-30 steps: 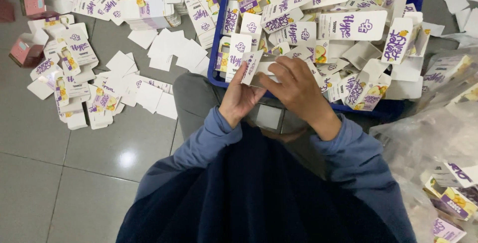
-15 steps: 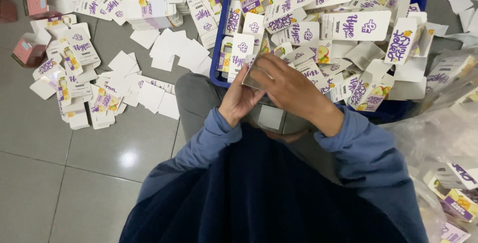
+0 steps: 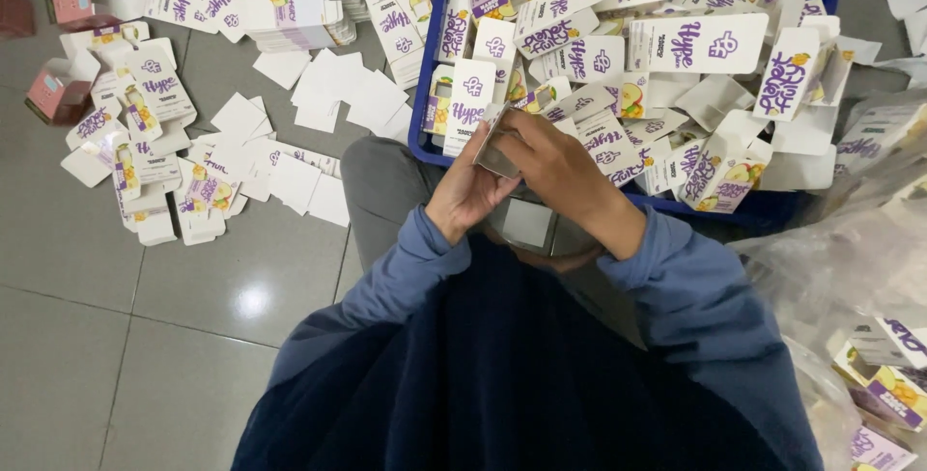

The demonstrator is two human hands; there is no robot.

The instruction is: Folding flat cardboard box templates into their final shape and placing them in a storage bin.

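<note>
Your left hand and your right hand are together above your lap, and both hold one small flat grey-and-white cardboard carton, which is tilted between the fingers. Your left hand supports it from the left, and your right hand closes over its right side. Just beyond your hands stands a blue plastic crate, full of white and purple folded cartons. On the grey tiled floor at the far left lie many loose flat cartons.
</note>
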